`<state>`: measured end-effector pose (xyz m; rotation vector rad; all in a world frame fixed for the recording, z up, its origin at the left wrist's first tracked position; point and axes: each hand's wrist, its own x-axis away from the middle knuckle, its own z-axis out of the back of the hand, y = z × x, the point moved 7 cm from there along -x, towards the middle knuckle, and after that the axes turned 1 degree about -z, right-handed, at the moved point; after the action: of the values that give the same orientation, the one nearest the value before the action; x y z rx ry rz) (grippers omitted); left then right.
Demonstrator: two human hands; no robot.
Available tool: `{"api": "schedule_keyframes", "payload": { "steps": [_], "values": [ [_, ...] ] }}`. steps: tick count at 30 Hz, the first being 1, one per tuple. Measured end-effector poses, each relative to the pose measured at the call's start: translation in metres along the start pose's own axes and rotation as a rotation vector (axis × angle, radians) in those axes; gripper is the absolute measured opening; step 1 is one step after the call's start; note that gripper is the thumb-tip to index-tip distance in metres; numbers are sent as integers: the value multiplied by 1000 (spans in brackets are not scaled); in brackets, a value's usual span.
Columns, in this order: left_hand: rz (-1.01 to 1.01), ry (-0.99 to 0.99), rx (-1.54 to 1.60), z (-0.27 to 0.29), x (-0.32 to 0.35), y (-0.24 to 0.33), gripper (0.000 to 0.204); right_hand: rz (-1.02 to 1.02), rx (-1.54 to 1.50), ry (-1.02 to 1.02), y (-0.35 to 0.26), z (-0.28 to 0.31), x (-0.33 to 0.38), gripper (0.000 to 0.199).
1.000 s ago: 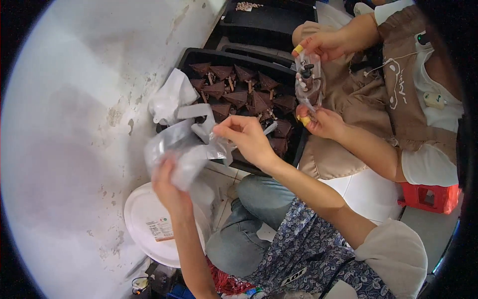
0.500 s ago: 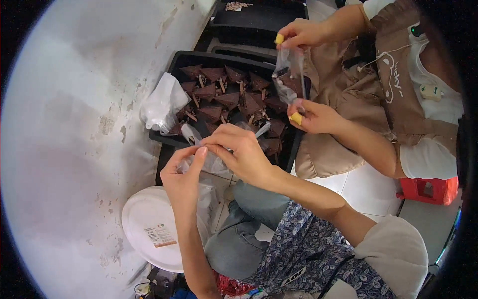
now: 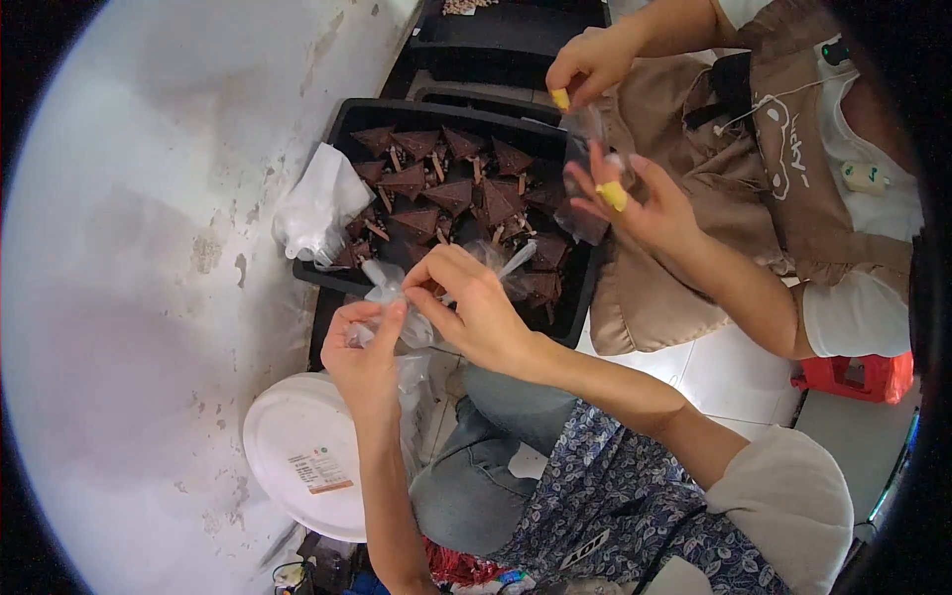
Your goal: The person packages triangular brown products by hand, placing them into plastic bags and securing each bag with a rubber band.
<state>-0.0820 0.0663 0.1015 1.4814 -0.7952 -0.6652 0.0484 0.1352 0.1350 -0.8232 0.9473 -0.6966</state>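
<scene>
My left hand [image 3: 365, 352] and my right hand [image 3: 468, 302] both pinch a small clear plastic bag [image 3: 402, 315] just in front of a black tray [image 3: 448, 107]. The tray holds several dark brown triangular pieces on wooden sticks [image 3: 448, 193]. What the bag contains is hidden by my fingers. A crumpled pile of clear bags [image 3: 319, 206] lies on the tray's left rim.
Across the tray sits another person in a tan apron [image 3: 694, 198], whose hands [image 3: 630, 193] hold another clear bag [image 3: 580, 169]. A white bucket lid [image 3: 302, 451] lies by my left knee. A stained pale wall [image 3: 149, 248] runs along the left. A red stool [image 3: 853, 375] stands at right.
My hands have come closer together on the small bag, which is now bunched smaller between my fingers. The other person's hands have moved nearer each other on their bag.
</scene>
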Motion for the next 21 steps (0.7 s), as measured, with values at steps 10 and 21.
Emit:
{"api": "schedule_keyframes", "payload": {
  "steps": [10, 21],
  "values": [
    [112, -18, 85, 3, -1, -5, 17, -229, -140, 35, 22, 5, 0, 8],
    [-115, -6, -531, 68, 12, -39, 17, -427, -325, -135, 79, -40, 4, 8]
  ]
}}
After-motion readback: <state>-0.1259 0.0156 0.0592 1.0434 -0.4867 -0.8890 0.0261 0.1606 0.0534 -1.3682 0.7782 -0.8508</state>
